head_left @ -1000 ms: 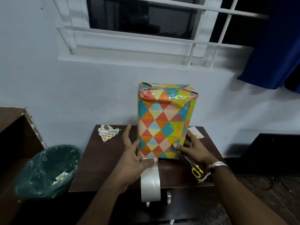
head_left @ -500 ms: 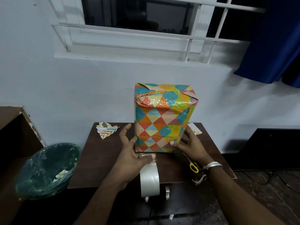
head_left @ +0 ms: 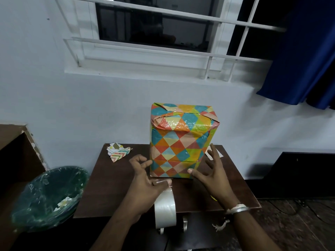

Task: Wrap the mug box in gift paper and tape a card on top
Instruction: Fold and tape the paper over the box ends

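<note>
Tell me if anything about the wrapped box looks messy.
The wrapped box has crumpled, unevenly folded paper at its top under glossy tape. Paper scraps lie loose at the far left corner of the table.
</note>
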Motion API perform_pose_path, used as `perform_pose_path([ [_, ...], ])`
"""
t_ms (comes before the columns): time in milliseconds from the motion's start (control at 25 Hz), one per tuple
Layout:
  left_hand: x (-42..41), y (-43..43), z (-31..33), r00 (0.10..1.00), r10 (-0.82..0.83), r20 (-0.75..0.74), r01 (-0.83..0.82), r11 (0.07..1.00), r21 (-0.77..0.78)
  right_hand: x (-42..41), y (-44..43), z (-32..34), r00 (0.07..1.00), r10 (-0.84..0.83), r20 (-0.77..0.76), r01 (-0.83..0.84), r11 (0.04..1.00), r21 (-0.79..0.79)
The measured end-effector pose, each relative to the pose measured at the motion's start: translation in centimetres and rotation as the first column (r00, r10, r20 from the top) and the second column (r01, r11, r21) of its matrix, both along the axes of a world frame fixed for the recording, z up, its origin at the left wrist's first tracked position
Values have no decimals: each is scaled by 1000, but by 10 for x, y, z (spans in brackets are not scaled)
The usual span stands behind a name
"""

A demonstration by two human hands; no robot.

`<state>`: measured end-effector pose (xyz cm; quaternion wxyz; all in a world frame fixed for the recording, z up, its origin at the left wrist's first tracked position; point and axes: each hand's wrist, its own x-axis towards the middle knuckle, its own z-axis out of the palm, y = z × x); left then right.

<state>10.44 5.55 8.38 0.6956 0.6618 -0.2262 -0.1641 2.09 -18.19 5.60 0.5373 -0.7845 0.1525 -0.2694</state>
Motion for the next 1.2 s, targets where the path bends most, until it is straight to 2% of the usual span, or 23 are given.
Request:
perform_pose_path([
  [120,1,3,-5,1000,-25,18,24,999,40,-18,28,4,995,-97,30,96,995,19],
  [240,-5,4,-5,997,-79,24,78,996,34,-31,50,8,995,-79,59,75,995,64],
  [320,-8,1,-4,993,-113,27,112,993,28,-36,59,20,996,72,47,-76,993,86],
  [400,-10,0,-2,991,-126,39,125,992,26,-41,63,34,962,271,-30,-270,962,29],
  [560,-10,-3,-4,982,-166,94,165,986,18,-40,65,47,917,380,-125,-388,921,-44],
  [760,-15,-6,-5,970,-206,129,203,978,36,-34,59,49,918,361,-161,-381,917,-116],
  [920,-17,-11,-6,964,-232,127,224,972,74,-30,60,44,950,265,-163,-295,934,-203],
  [1200,-17,-15,-6,957,-282,63,273,955,117,-29,58,44,944,274,-183,-304,939,-159],
])
